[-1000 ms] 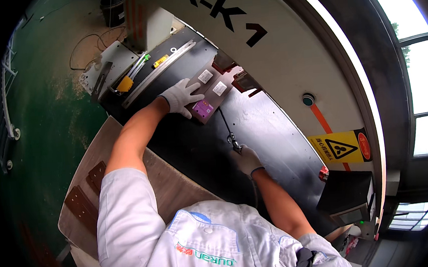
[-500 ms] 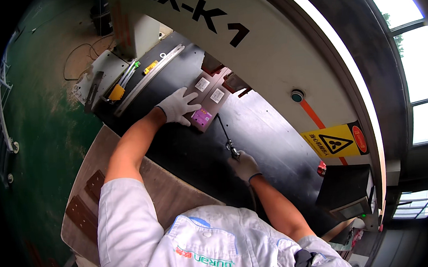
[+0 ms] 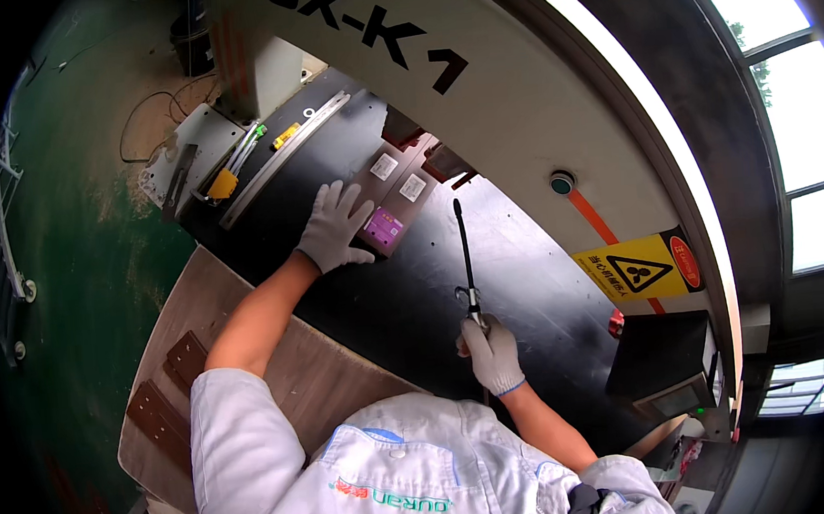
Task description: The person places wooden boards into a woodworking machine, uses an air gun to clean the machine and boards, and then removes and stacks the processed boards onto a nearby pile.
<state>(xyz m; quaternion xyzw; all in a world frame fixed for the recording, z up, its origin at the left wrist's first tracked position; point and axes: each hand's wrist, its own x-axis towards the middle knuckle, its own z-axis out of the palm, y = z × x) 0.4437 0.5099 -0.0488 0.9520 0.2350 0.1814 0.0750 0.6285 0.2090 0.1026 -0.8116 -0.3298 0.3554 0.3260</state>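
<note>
In a white knit glove, my left hand has its fingers spread over the black work surface, close beside the left edge of a brown panel. Whether its fingertips touch the panel I cannot tell. Two white labels and one purple label are on the panel. Its far end lies by dark reddish-brown pieces under the machine. My gloved right hand is closed round the handle of an air blow gun. The gun's long black nozzle points away from me, to the right of the panel.
A pale beige machine body spans the far side, with a yellow warning sign. A long metal bar, a yellow item and a yellow-ended tool lie at the left. Brown strips rest on the wooden board nearer me.
My left hand has come back toward me off the panel, fingers spread. The blow gun's nozzle has swung away from the panel's near end and up to the right, with my right hand slightly nearer me.
</note>
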